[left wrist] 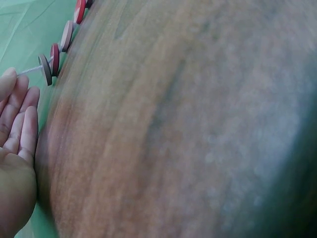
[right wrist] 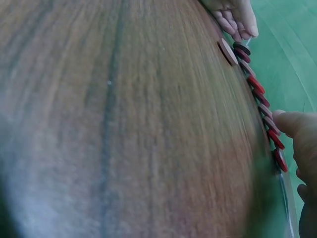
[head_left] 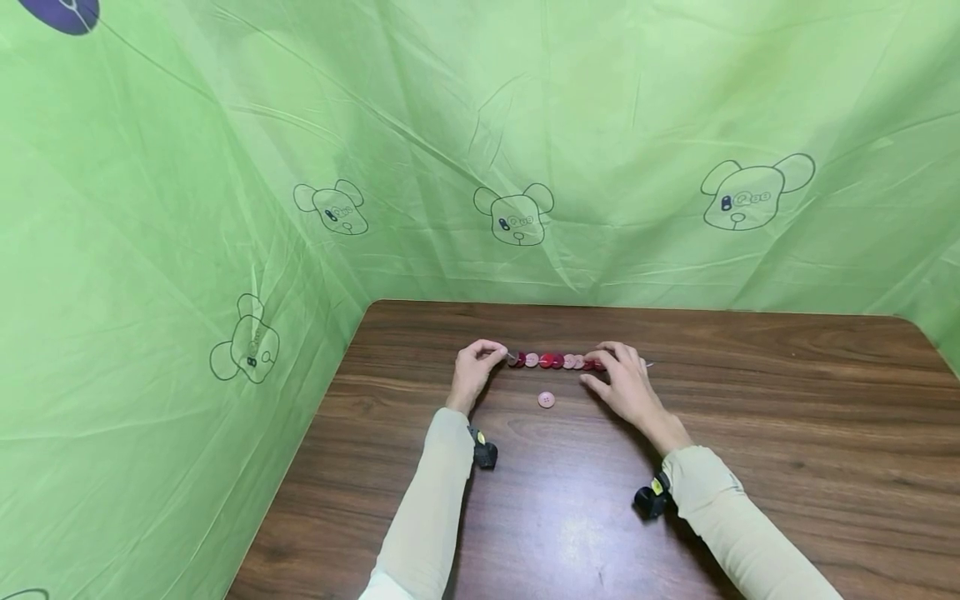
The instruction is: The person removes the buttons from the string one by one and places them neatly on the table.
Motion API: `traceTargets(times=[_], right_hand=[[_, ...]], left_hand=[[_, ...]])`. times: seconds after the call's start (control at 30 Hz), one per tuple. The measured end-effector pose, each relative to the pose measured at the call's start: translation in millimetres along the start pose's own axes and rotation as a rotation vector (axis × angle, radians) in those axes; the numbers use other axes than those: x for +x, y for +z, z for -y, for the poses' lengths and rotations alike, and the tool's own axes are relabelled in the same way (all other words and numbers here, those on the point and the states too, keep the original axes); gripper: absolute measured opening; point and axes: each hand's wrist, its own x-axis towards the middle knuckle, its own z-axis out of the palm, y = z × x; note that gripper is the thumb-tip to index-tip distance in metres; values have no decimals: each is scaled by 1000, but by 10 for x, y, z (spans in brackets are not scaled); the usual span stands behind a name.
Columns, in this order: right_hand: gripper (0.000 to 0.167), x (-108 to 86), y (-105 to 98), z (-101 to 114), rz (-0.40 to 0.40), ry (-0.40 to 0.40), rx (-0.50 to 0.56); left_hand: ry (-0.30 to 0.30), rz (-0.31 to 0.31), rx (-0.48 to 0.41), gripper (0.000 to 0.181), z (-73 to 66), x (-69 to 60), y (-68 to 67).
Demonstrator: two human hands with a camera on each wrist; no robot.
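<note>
A row of red, dark red and pink buttons (head_left: 547,361) is threaded on a pale string across the table. My left hand (head_left: 474,367) pinches the string's left end between thumb and fingertips; the left wrist view shows this hand (left wrist: 17,129) beside a dark button (left wrist: 45,69). Over the row's right end is my right hand (head_left: 626,383), fingers bent and thumb apart. In the right wrist view its thumb (right wrist: 292,124) is at the buttons (right wrist: 265,110); whether it grips them is unclear. A loose pink button (head_left: 546,400) lies nearer me, below the row.
The brown wooden table (head_left: 555,500) has its far edge against a green curtain (head_left: 615,100) printed with bear heads. More green curtain hangs at the left. A short piece of string (head_left: 649,364) sticks out right of my right hand.
</note>
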Motion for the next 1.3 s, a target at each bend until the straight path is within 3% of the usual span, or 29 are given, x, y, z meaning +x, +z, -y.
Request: traceTargets(times=[0.23, 0.67, 1.3], right_hand=[[34, 1, -5, -49, -14, 22, -16], [38, -4, -28, -104, -9, 137, -36], [33, -1, -60, -111, 19, 155, -61]], left_hand=[[0, 10, -10, 13, -36, -20, -6], [-2, -4, -8, 12, -22, -13, -4], [1, -3, -2, 16, -16, -17, -8]])
